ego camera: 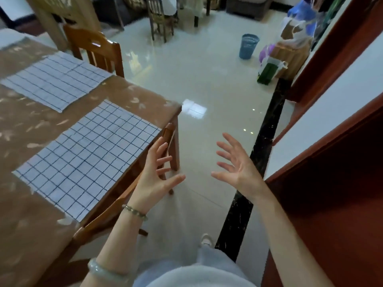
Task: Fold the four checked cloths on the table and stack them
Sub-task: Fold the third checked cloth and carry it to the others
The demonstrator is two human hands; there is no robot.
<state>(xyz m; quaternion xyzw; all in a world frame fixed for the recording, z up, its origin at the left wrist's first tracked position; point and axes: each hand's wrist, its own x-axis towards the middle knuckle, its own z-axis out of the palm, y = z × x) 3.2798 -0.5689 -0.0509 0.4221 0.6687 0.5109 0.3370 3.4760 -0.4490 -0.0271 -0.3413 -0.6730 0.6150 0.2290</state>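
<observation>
Two checked cloths showed on the desk (31, 235), both spread flat and unfolded. The near cloth (87, 160) lay with its long axis along the desk's right-hand edge, one long side almost flush with that edge and a short end pointing toward the far corner. The far cloth (56, 79) sat beyond it, well apart across a band of bare desk, its sides about parallel to the near one's and its outer edge also close to the desk's rim; it was too blurred to tell its long axis. The left grip (157, 175) hung just off the desk's edge beside the near cloth, fingers spread wide and holding nothing, with two bracelets on that arm. The right grip (238, 162) was raised opposite it, palm turned inward, fingers likewise splayed and empty, over the tiled floor (207, 79). Two wooden chairs stood at the desk: one chair (116, 210) pushed in under the near edge below the left grip, the other chair (95, 48) at the far side. Wide floor lay to the right, with one blue bin (248, 46) farther off and a dark wooden door (331, 193) close on the right.
</observation>
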